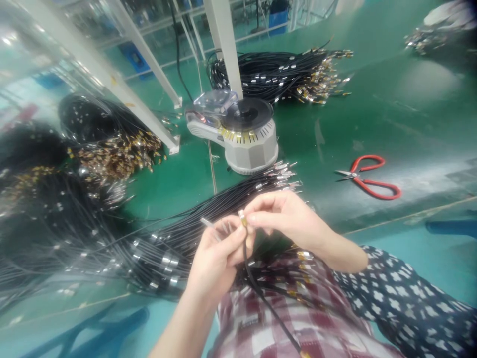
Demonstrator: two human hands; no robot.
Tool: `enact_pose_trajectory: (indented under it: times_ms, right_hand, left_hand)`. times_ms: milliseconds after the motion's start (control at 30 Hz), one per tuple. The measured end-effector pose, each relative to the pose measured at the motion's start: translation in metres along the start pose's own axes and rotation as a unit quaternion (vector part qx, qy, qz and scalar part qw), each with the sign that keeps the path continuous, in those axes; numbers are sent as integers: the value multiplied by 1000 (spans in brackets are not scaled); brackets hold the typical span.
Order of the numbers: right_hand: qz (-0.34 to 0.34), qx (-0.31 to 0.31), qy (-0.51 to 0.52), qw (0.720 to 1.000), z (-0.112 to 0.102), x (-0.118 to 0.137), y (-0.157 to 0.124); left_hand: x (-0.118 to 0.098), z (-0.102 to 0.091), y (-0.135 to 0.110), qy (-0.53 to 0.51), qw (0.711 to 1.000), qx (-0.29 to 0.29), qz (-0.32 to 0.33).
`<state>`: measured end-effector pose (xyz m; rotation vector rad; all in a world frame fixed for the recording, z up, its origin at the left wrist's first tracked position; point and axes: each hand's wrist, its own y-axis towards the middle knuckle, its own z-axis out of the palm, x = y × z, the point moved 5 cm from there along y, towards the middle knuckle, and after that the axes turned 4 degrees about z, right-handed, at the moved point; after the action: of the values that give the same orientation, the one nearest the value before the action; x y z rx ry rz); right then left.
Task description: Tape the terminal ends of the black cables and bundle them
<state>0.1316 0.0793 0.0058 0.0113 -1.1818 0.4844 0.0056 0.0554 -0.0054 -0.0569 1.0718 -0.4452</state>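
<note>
My left hand (pixel 223 246) is closed on a black cable (pixel 257 288) just below its end, pinching it between thumb and fingers. The cable's end carries a small brass-and-white connector (pixel 243 218) that points up. My right hand (pixel 279 214) is closed too, thumb and fingertips pinched against that connector. A thin, pale strip (pixel 206 222) sticks out behind the left fingers; its kind is unclear. Below my hands the cable hangs over a checked apron (pixel 261 328), where more cable ends with brass connectors (pixel 303 268) lie.
Behind my hands stands a white round tape dispenser (pixel 251 149). A bundle of black cables (pixel 223 199) runs along the near edge. Another cable bundle (pixel 268 74) lies farther back, with heaped cables (pixel 112 149) at left. Red-handled scissors (pixel 368 178) lie right, on the green table (pixel 372 119).
</note>
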Motion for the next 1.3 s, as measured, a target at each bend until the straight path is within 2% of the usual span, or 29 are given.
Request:
enact_pose_trajectory:
  times_ms: [67, 300, 500, 767, 833, 1033, 1200, 1300]
  right_hand:
    - [-10, -8, 9, 1000, -1, -2, 1]
    - [-25, 29, 71, 997, 4, -12, 6]
    - [-7, 56, -2, 998, 8, -3, 4]
    - [-78, 69, -29, 994, -8, -6, 9]
    - [-81, 63, -42, 994, -12, -6, 8]
    - [-77, -26, -77, 994, -19, 2, 0]
    - [-58, 5, -41, 997, -11, 0, -3]
    - [-63, -5, -69, 996, -11, -2, -6]
  left_hand:
    - [0, 0, 1, -13, 1000, 12, -13]
    - [3, 0, 4, -38, 998, 43, -41]
    - [5, 0, 5, -26, 998, 27, -42]
    - [3, 5, 4, -7, 999, 21, -50]
    - [4, 6, 4, 3, 999, 10, -42]
    - [8, 12, 5, 9, 999, 0, -34]
    - [9, 14, 5, 24, 999, 11, -35]
    - [7, 14, 6, 47, 998, 11, -32]
